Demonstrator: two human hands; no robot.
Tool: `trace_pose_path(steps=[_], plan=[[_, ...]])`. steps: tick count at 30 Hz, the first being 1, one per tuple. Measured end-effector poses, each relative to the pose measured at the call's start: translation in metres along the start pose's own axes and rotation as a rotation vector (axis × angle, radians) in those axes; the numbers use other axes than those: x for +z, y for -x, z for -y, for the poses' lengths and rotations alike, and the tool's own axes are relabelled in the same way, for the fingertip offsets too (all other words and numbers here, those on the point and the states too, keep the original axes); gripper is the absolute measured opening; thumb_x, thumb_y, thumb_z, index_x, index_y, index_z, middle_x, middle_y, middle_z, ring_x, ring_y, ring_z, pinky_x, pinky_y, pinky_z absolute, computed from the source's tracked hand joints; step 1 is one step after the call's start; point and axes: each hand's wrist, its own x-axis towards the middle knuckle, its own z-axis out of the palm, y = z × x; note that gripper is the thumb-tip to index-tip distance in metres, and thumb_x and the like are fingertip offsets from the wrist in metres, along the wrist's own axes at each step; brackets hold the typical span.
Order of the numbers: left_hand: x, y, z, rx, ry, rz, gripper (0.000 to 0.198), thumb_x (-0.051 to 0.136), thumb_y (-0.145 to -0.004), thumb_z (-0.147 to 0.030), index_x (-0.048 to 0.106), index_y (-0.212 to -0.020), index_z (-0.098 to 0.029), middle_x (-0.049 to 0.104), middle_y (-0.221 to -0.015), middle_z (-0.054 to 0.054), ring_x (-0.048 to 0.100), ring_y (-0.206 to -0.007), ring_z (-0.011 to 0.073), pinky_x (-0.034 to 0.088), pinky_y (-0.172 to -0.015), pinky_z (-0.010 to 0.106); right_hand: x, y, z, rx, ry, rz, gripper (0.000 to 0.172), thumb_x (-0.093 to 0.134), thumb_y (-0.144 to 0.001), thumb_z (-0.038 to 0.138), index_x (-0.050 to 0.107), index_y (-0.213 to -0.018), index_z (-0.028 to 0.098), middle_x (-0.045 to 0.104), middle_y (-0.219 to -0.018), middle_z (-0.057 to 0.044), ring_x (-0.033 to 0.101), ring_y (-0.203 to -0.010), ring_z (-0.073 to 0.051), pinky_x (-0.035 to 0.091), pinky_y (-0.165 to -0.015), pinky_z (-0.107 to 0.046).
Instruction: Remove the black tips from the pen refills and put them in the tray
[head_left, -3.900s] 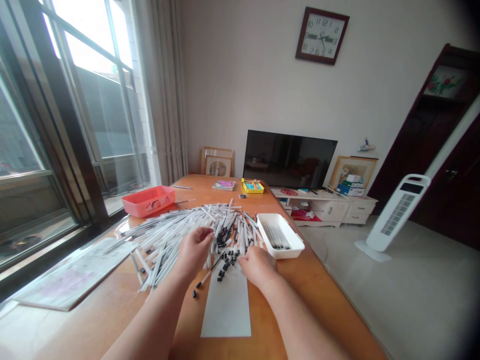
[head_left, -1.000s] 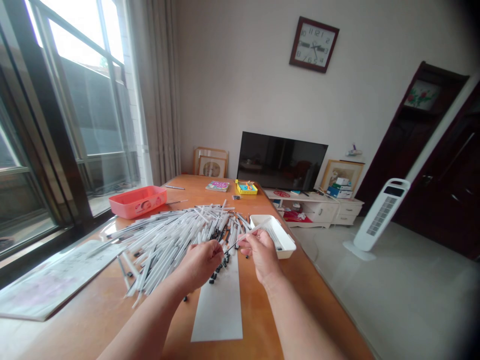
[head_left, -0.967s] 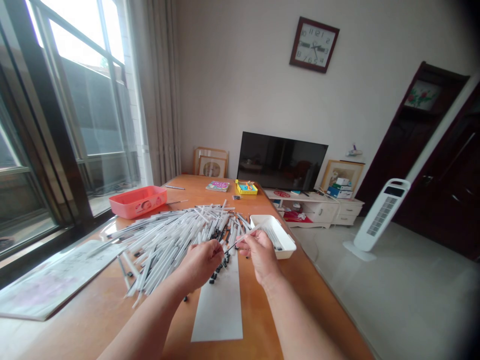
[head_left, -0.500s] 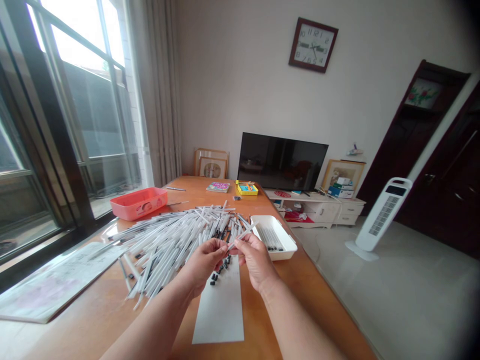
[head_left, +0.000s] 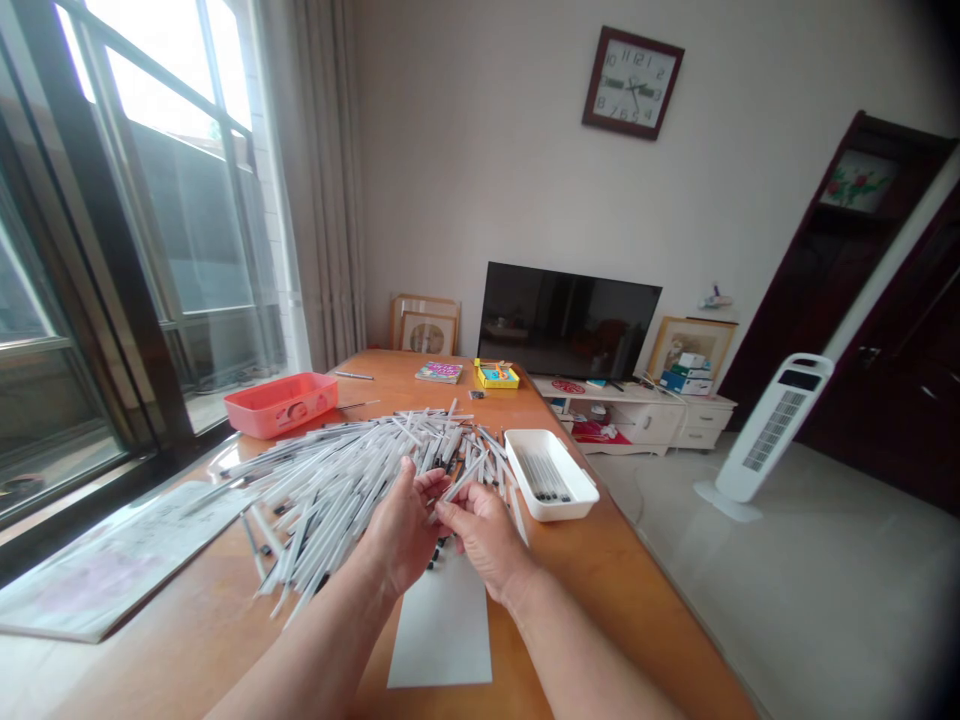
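My right hand [head_left: 486, 530] pinches a slim white pen tube [head_left: 459, 484] between thumb and fingers. Just to its left, my left hand [head_left: 405, 525] has its thumb raised away from loosely bent fingers, its palm facing the tube; I see nothing gripped in it. Under both hands lies a strip of white paper [head_left: 442, 640], with small black plugs [head_left: 433, 562] at its far part, mostly covered by the hands. A wide pile of white pen tubes [head_left: 345, 490] spreads beyond and to the left. On the right, a white tray [head_left: 583, 502] holds several tubes with black ends.
A red plastic basket [head_left: 281, 405] stands at the left by the window. Farther back on the wooden table [head_left: 592, 620] are a booklet [head_left: 439, 372] and a yellow box [head_left: 496, 376]. A large printed sheet [head_left: 97, 575] lies at the left edge.
My left thumb has lifted and the left fingers have opened off the tube. The right hand has shifted slightly left and lower, still pinching a tube. A tube now lies beside the tray.
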Motion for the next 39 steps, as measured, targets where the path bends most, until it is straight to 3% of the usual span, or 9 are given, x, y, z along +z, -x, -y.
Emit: trace_pose_path(steps=[6, 11, 15, 19, 25, 31, 35, 39], plan=[[0.002, 0.005, 0.002, 0.018, -0.091, 0.092, 0.055, 0.043, -0.090, -0.071, 0.056, -0.105, -0.020, 0.061, -0.089, 0.003, 0.056, -0.058, 0.0160, 0.041, -0.046, 0.029, -0.002, -0.002, -0.004, 0.048, 0.015, 0.008, 0.029, 0.075, -0.077, 0.043, 0.061, -0.081, 0.019, 0.066, -0.073, -0.001, 0.058, -0.062, -0.013, 0.035, -0.049, -0.022], [-0.001, 0.003, 0.012, 0.017, -0.168, 0.222, 0.040, 0.056, -0.090, -0.056, 0.061, -0.103, -0.018, 0.060, -0.078, 0.001, 0.056, -0.060, 0.0136, 0.044, -0.051, 0.025, -0.004, -0.005, -0.006, 0.000, 0.037, 0.017, 0.030, 0.076, -0.077, 0.044, 0.060, -0.075, 0.018, 0.059, -0.064, 0.002, 0.049, -0.055, -0.011, 0.032, -0.047, -0.022], [-0.004, -0.001, 0.017, 0.053, -0.162, 0.168, 0.026, 0.064, -0.088, -0.035, 0.064, -0.107, -0.016, 0.067, -0.090, 0.005, 0.065, -0.076, 0.0140, 0.051, -0.064, 0.022, -0.004, -0.006, -0.010, -0.099, 0.112, 0.019, 0.023, 0.072, -0.080, 0.038, 0.060, -0.072, 0.019, 0.057, -0.061, 0.004, 0.048, -0.057, -0.011, 0.038, -0.055, -0.024], [-0.005, -0.005, 0.017, -0.004, -0.081, 0.096, 0.018, 0.060, -0.089, -0.027, 0.065, -0.102, -0.015, 0.070, -0.092, 0.008, 0.069, -0.083, 0.0172, 0.056, -0.077, 0.027, -0.004, -0.007, -0.013, -0.137, 0.267, -0.006, 0.012, 0.069, -0.080, 0.030, 0.066, -0.077, 0.019, 0.064, -0.071, 0.001, 0.054, -0.066, -0.014, 0.043, -0.062, -0.026], [-0.002, -0.007, 0.010, -0.068, 0.058, -0.003, 0.007, 0.055, -0.091, -0.020, 0.060, -0.095, -0.017, 0.072, -0.099, 0.009, 0.072, -0.080, 0.0177, 0.059, -0.079, 0.031, -0.004, -0.004, -0.014, -0.155, 0.281, 0.120, 0.012, 0.069, -0.080, 0.028, 0.071, -0.089, 0.020, 0.067, -0.081, -0.001, 0.058, -0.070, -0.016, 0.045, -0.062, -0.025], [-0.002, -0.006, 0.008, -0.072, 0.109, 0.005, 0.008, 0.050, -0.094, -0.024, 0.056, -0.091, -0.018, 0.072, -0.107, 0.012, 0.073, -0.087, 0.0217, 0.059, -0.079, 0.037, -0.007, -0.002, -0.008, -0.238, 0.355, 0.107, 0.019, 0.066, -0.086, 0.038, 0.073, -0.084, 0.020, 0.068, -0.080, -0.002, 0.059, -0.071, -0.016, 0.045, -0.064, -0.026], [-0.008, -0.008, 0.007, -0.059, 0.089, 0.107, 0.013, 0.053, -0.094, -0.026, 0.061, -0.093, -0.017, 0.072, -0.094, 0.008, 0.068, -0.069, 0.0171, 0.057, -0.065, 0.031, -0.011, -0.002, 0.000, -0.179, 0.263, 0.054, 0.027, 0.063, -0.088, 0.046, 0.072, -0.085, 0.020, 0.067, -0.076, -0.001, 0.058, -0.067, -0.016, 0.044, -0.060, -0.026], [-0.010, -0.009, 0.005, -0.016, 0.094, 0.110, 0.009, 0.061, -0.091, -0.021, 0.064, -0.097, -0.015, 0.066, -0.071, 0.002, 0.064, -0.060, 0.0133, 0.052, -0.058, 0.025, -0.017, -0.001, 0.008, -0.058, 0.156, -0.035, 0.031, 0.065, -0.087, 0.049, 0.068, -0.083, 0.018, 0.067, -0.072, -0.002, 0.056, -0.059, -0.013, 0.039, -0.052, -0.023]])
